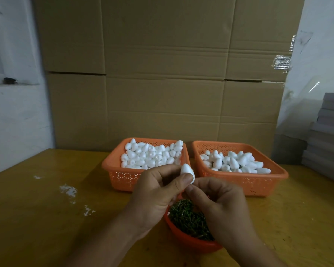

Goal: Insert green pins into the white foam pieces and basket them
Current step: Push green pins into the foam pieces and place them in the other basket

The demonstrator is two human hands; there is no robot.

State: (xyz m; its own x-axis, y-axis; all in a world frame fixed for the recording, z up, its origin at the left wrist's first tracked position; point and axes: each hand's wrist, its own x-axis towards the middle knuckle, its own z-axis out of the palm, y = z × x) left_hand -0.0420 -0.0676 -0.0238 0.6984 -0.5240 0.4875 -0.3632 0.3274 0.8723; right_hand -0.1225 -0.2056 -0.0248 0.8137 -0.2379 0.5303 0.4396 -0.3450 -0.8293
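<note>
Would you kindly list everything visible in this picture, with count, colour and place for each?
Baskets: two, orange, side by side at the back of the table; the right one holds fewer pieces.
Foam pieces: many, white, egg-shaped, piled in both baskets.
Held foam piece: one, white, above the bowl.
Bowl: one, orange, near the table's front edge, below the hands.
Pins: many, green, heaped in the bowl.
Table: one, yellow-brown wood.
Foam crumbs: a few patches, white, left on the table.
Cardboard: large brown sheets behind the baskets.
Grey stack: one, far right.
Left hand: pinches the held foam piece.
Right hand: fingers curled below the piece; any pin is hidden.
</note>
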